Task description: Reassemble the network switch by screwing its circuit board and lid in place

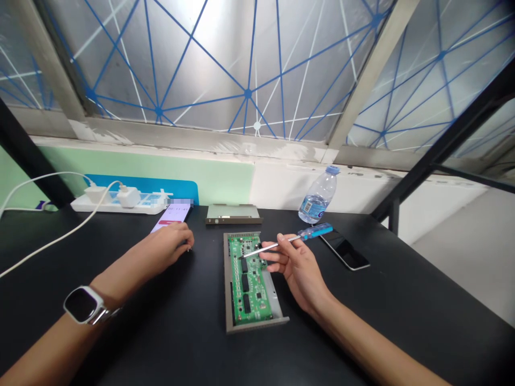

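Observation:
A green circuit board lies in an open metal casing on the black table. My right hand, at the casing's right side, holds a screwdriver with a blue clear handle; its shaft slants down left over the board, the dark tip near the upper black chips. Left of the casing, my left hand has its fingers curled together near the table, with a tiny thing at the fingertips too small to name. Just behind that hand is a lit phone.
Behind the casing sits a metal cover piece. A water bottle leans at the back right, near a dark phone. A white power strip with plugs and cables occupies the back left. Black frame bars rise at both sides.

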Demonstrator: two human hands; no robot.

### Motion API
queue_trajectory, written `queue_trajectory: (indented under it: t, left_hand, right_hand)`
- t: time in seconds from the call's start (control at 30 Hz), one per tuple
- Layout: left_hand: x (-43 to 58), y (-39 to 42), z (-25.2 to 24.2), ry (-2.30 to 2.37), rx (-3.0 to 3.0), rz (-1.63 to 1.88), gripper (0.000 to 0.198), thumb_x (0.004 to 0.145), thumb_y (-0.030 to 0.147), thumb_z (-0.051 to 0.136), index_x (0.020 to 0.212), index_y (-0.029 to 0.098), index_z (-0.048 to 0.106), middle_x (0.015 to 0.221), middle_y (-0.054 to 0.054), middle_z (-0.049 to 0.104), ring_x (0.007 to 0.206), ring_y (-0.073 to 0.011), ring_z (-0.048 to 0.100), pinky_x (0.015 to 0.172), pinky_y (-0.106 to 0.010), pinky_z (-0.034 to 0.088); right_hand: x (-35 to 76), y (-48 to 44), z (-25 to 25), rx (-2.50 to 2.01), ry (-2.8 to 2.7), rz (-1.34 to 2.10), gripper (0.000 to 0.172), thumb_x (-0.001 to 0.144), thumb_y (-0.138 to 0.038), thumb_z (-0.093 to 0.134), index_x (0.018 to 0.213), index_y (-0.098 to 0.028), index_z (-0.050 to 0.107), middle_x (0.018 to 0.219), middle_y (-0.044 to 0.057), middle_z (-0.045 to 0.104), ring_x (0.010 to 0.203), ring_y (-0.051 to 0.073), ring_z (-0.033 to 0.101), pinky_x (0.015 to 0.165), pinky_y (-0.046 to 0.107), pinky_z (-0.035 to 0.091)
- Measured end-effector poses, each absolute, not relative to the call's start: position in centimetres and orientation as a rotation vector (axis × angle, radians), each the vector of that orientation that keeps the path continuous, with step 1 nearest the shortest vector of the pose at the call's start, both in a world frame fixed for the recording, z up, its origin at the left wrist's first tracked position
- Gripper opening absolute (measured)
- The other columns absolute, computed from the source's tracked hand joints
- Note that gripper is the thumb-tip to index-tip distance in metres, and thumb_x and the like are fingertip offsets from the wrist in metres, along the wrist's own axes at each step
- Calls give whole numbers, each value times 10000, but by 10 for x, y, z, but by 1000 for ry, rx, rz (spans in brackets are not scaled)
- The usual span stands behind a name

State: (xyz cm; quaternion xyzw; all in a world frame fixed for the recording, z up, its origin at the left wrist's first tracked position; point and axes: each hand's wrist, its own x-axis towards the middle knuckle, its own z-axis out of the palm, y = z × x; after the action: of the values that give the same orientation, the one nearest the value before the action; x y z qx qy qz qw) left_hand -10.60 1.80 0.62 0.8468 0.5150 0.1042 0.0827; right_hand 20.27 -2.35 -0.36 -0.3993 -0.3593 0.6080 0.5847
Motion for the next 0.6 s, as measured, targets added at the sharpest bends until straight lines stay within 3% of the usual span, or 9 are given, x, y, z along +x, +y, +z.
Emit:
queue_trajectory:
  t: [0.37,0.6]
  left_hand:
    - [-109,19,4,1522,2539,355,228,858,243,459,799,196,673,887,-92,671,838,-246,640,769,-350,495]
    - [-95,14,7,1417,2592,485,203,871,197,476,953,207,662,1014,-96,672,965,-264,623,862,-393,477]
  right_hand:
    - [203,-26,-4,-923,-872,1412,305,842,-377,749,884,-180,520,895,115,773,707,213,768,500,218,577]
    - [204,-27,-2,-922,-872,1407,303,843,-372,748,873,-182,514,886,118,773,711,213,768,494,211,572]
